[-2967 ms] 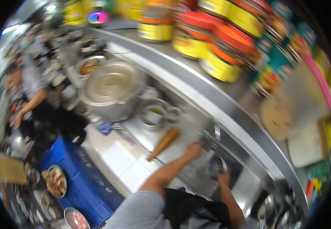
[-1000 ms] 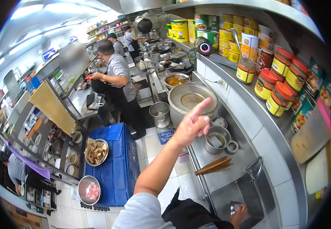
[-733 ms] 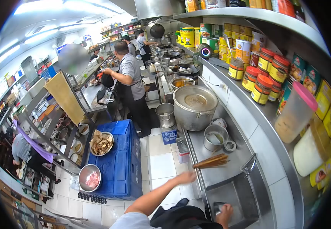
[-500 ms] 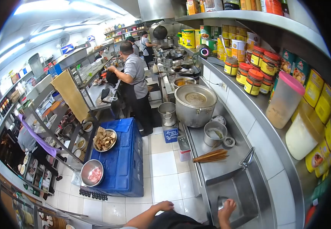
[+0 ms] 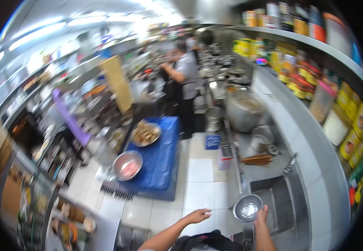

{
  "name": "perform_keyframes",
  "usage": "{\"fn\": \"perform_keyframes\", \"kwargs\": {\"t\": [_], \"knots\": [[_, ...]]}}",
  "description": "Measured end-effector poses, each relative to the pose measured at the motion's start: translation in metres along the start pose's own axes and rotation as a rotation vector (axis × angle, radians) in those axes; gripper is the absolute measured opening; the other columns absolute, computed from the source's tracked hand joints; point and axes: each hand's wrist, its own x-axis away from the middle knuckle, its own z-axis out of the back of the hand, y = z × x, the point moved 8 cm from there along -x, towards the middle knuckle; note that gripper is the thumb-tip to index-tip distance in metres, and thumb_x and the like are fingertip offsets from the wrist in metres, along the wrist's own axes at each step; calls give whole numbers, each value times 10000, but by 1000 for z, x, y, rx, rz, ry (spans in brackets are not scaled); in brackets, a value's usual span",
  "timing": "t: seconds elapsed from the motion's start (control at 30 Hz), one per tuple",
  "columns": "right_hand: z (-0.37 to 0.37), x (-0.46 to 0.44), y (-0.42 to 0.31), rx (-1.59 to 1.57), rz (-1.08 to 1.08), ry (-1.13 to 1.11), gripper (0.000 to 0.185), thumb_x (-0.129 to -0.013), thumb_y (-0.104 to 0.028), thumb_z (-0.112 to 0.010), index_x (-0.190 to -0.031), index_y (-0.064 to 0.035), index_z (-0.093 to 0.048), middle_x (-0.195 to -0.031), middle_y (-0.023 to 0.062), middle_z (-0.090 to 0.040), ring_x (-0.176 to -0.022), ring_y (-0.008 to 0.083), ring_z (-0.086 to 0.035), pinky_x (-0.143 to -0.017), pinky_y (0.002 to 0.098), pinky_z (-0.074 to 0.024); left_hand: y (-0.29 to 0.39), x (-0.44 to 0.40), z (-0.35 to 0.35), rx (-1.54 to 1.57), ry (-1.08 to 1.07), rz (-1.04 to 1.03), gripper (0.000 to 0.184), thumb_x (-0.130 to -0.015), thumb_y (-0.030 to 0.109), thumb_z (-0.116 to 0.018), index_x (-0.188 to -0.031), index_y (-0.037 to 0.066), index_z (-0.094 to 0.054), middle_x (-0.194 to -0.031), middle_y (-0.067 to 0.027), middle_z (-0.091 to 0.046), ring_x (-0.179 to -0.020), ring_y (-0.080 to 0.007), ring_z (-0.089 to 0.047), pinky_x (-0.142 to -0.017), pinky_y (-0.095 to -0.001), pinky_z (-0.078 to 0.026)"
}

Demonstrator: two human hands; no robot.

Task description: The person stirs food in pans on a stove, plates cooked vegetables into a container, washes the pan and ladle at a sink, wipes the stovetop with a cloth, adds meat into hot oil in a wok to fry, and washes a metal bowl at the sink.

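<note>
My right hand (image 5: 261, 216) grips the rim of a round metal bowl (image 5: 247, 208) and holds it over the near left edge of the sink (image 5: 278, 205). The inside of the bowl is shiny, and I make out no food in it. To the left, my left hand (image 5: 199, 216) hangs above the floor tiles, open, with its fingers stretched toward the bowl and touching nothing. A bundle of thin brown sticks (image 5: 256, 160) lies on the steel counter just beyond the sink, near the tap (image 5: 289, 164). Motion blurs much of the view.
A blue chest (image 5: 164, 163) at left bears a bowl of pink meat (image 5: 129, 168) and a bowl of brown pieces (image 5: 146, 134). A large pot (image 5: 242, 109) stands further up the counter. Jars and tins line the right shelf. A person in an apron (image 5: 185, 79) stands ahead.
My right hand has lifted the metal bowl out of the sink and brought it left. My left hand has its fingers stretched out further. The view has turned left.
</note>
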Motion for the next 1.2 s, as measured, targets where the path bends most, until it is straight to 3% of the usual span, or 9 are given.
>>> {"fn": "perform_keyframes", "kwargs": {"t": [0.13,0.37,0.53,0.6,0.7,0.83,1.03,1.1,1.2], "knots": [[-142,126,64,89,-285,-578,389,-713,118,-414,-1024,-107,-479,-912,49,-547,-810,160,-563,-674,316,-504,20,111,19,153,269,105,814,-944,601,-565,-1528,91,-314,-912,-122,-700,-668,-192,-672,-710,-370,-549],[-246,377,61,255,-578,-1409,325,-958,-367,-641,-1159,-159,-494,-1197,11,-544,-1082,177,-523,-933,394,-443,-51,385,33,164,1032,248,430,-840,194,-536,-1230,13,-536,-977,-273,-670,-946,-456,-648,-864,-535,-495],[-216,273,145,1045,-59,-1404,159,-966,-297,-585,-928,-145,-556,-837,-3,-557,-784,160,-568,-651,307,-491,-127,616,-44,362,1559,581,355,-954,210,-616,-1242,8,-570,-921,-72,-648,-750,-147,-600,-663,-335,-506],[-194,256,153,938,-249,-1311,169,-965,-283,-559,-867,-148,-531,-746,-11,-501,-679,154,-537,-580,295,-465,-153,708,-84,441,1990,370,357,-974,231,-585,-1248,3,-562,-1007,-116,-668,-880,-214,-620,-825,-369,-524],[-179,263,159,826,-373,-1159,220,-970,-278,-513,-792,-152,-483,-639,-16,-425,-535,148,-484,-492,296,-434,-135,856,-132,573,2387,732,347,-977,207,-573,-1225,-22,-492,-706,-73,-579,-532,-158,-570,-459,-333,-482],[-161,229,180,891,-259,-1208,273,-988,-327,-467,-778,-152,-457,-590,-7,-396,-463,153,-447,-459,310,-430,-129,1012,-172,677,2777,746,337,-946,189,-496,-1213,-16,-502,-768,-143,-641,-574,-214,-648,-467,-341,-496],[-159,244,156,1194,125,-1491,345,-973,-415,-484,-755,-150,-448,-575,-4,-396,-452,157,-465,-456,316,-448,-140,1088,-216,1166,2698,511,367,-921,278,-536,-1178,27,-610,-910,-186,-718,-862,-293,-708,-731,-484,-540],[-151,249,150,1205,252,-1489,365,-965,-441,-493,-750,-149,-447,-576,-6,-393,-453,157,-469,-459,319,-452,-146,1125,-252,320,2277,1457,304,-898,283,-546,-1011,52,-708,-978,-194,-727,-898,-366,-699,-788,-490,-529],[-124,257,154,1059,-117,-1331,367,-966,-436,-493,-744,-146,-451,-589,-16,-394,-478,145,-458,-476,321,-466,-92,1081,-306,140,2400,1837,257,-863,268,-565,-894,97,-755,-980,-177,-728,-931,-399,-684,-819,-474,-531]]}}
